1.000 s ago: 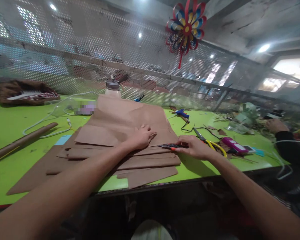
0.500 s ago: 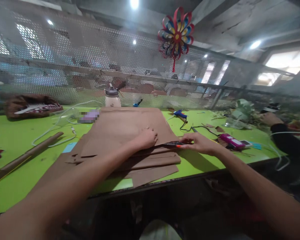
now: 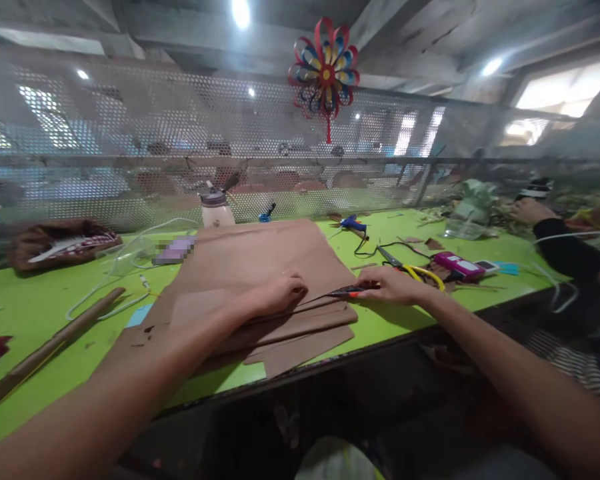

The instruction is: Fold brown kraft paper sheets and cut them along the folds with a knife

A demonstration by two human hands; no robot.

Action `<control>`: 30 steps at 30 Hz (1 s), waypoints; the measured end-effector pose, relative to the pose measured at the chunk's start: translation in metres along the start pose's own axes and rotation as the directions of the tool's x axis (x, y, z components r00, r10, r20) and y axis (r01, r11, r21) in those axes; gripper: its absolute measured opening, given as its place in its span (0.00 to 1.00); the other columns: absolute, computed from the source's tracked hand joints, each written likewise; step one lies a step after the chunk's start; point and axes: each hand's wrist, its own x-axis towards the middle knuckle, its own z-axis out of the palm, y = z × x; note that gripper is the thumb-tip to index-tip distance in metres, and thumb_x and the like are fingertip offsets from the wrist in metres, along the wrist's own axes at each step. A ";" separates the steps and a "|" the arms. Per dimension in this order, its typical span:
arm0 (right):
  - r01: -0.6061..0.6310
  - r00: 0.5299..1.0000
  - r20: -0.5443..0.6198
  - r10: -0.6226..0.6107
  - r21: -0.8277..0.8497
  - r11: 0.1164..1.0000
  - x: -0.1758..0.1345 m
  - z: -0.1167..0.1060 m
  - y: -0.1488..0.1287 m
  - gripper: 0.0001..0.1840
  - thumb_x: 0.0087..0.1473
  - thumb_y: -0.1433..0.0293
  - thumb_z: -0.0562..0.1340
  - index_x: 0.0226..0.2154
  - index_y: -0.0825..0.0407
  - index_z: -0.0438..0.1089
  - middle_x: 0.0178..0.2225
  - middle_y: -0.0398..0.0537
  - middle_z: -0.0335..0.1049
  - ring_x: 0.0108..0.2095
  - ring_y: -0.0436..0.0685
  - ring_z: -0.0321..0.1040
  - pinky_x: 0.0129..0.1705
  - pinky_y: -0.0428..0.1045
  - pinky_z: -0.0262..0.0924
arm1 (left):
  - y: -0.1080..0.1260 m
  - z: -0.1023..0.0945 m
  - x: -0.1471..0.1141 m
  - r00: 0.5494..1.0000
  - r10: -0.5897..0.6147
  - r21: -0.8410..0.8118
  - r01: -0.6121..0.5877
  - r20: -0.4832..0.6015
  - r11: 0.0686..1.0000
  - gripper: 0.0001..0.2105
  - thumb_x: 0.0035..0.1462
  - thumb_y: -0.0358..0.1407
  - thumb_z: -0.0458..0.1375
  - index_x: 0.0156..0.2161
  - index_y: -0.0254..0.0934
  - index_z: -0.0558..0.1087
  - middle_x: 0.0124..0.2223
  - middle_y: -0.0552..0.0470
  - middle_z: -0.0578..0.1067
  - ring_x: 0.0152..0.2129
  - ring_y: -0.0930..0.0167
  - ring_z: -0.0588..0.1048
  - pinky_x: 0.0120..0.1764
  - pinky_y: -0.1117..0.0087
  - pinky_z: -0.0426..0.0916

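Left hand (image 3: 283, 295) curls over brown paper (image 3: 260, 257), grip unclear; right hand (image 3: 393, 285) pinches a pointed tool (image 3: 341, 292). I'd judge this cutting; next calls for steady paper.

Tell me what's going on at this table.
A person works over brown sheets on the green table. The right hand holds a dark, narrow tool, pointing in along the near side of the sheets; what kind is hard to tell. The left hand, fingers curled, is over the top sheet, near the tool's tip. Yellow-handled scissors lie just past the right hand. At far right, a co-worker's hand shows from a black sleeve.
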 end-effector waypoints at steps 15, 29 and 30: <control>0.071 0.997 -0.024 -0.072 -0.019 0.997 -0.002 0.000 -0.011 0.17 0.58 0.60 0.58 0.38 0.54 0.74 0.33 0.51 0.71 0.34 0.55 0.66 0.37 0.48 0.57 | -0.014 0.022 -0.008 0.987 -0.069 -0.242 0.033 -0.146 0.970 0.15 0.64 0.38 0.47 0.46 0.36 0.73 0.46 0.44 0.72 0.42 0.68 0.70 0.49 0.64 0.66; 0.048 0.999 0.017 -0.048 0.009 0.999 0.009 0.007 -0.026 0.16 0.58 0.61 0.57 0.38 0.54 0.74 0.34 0.51 0.72 0.34 0.55 0.66 0.36 0.48 0.57 | -0.007 0.018 -0.009 0.985 -0.113 -0.223 0.081 -0.134 0.971 0.15 0.65 0.37 0.46 0.47 0.35 0.72 0.45 0.43 0.71 0.42 0.67 0.70 0.49 0.62 0.66; 0.045 0.999 0.016 -0.045 0.012 0.999 0.007 0.007 -0.026 0.16 0.58 0.60 0.57 0.38 0.54 0.74 0.34 0.51 0.72 0.34 0.55 0.66 0.36 0.48 0.57 | -0.007 0.018 -0.009 0.985 -0.112 -0.224 0.081 -0.130 0.971 0.15 0.65 0.37 0.46 0.47 0.34 0.72 0.46 0.43 0.71 0.42 0.67 0.70 0.49 0.62 0.66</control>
